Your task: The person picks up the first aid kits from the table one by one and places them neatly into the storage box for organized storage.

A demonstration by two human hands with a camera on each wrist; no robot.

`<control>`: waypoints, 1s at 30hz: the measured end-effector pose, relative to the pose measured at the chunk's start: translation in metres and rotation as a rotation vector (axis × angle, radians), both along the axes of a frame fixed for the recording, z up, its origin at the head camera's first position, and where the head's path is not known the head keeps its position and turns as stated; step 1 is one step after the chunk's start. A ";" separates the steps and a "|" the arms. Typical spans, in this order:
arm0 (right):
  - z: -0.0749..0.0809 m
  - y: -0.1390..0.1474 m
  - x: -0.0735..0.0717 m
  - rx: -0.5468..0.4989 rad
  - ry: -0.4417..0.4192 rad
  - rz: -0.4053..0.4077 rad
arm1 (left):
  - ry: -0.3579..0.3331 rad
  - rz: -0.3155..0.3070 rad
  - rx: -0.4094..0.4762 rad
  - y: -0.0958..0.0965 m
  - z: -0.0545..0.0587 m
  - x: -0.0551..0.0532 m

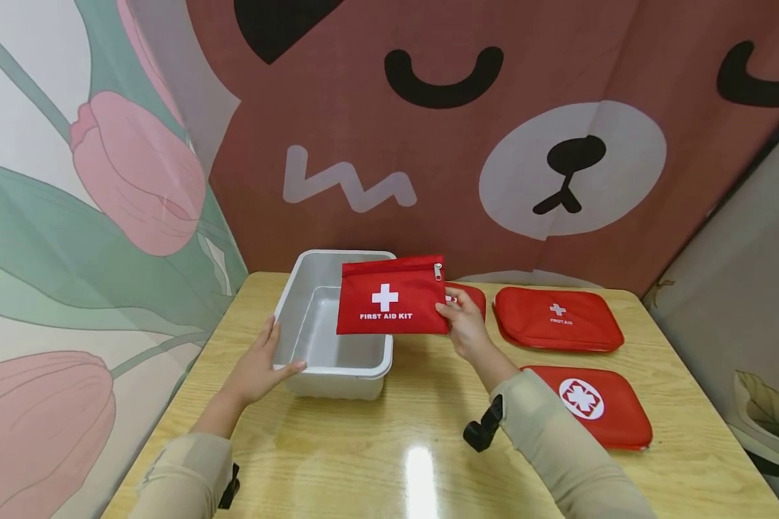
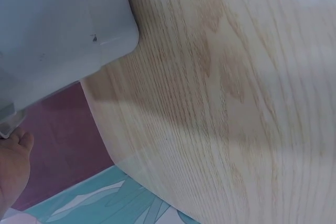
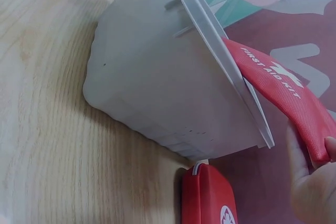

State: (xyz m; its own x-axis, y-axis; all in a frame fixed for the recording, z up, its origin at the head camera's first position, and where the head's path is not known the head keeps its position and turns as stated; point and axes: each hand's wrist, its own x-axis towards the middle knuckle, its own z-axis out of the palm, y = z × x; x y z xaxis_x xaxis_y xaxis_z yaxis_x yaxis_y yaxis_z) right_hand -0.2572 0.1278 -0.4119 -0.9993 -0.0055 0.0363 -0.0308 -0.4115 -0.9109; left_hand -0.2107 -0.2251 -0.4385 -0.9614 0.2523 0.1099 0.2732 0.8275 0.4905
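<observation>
A flat red zippered first aid pouch (image 1: pixel 389 295), with a white cross and lettering, is held over the right part of a grey plastic bin (image 1: pixel 337 383). My right hand (image 1: pixel 465 324) pinches the pouch by its right edge, thumb in front. In the right wrist view, the pouch (image 3: pixel 278 85) reaches across the bin's rim, and the bin's inside is hidden. My left hand (image 1: pixel 254 364) rests at the bin's near left corner, fingers extended along the left side and thumb on the front rim. Only part of this hand (image 2: pixel 13 163) shows in the left wrist view.
Right of the bin, a red first aid case (image 1: pixel 474 297) lies partly behind the right hand. Another red case (image 1: pixel 558 318) is at the back right, and one with a round white emblem (image 1: pixel 600 411) lies nearer, partly under the right forearm. A printed curtain (image 1: pixel 363 130) hangs behind the wooden table (image 1: pixel 337 461).
</observation>
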 end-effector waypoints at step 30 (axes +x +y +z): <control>0.014 -0.033 -0.007 0.247 -0.121 -0.017 | -0.019 0.004 -0.008 0.000 0.001 0.000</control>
State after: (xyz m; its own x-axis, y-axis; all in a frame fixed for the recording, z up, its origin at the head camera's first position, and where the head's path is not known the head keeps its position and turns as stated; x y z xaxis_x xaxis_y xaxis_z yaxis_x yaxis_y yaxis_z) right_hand -0.2647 0.0947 -0.3979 -0.9963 0.0175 -0.0841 0.0797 -0.1769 -0.9810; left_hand -0.2109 -0.2247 -0.4378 -0.9643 0.2490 0.0897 0.2605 0.8328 0.4885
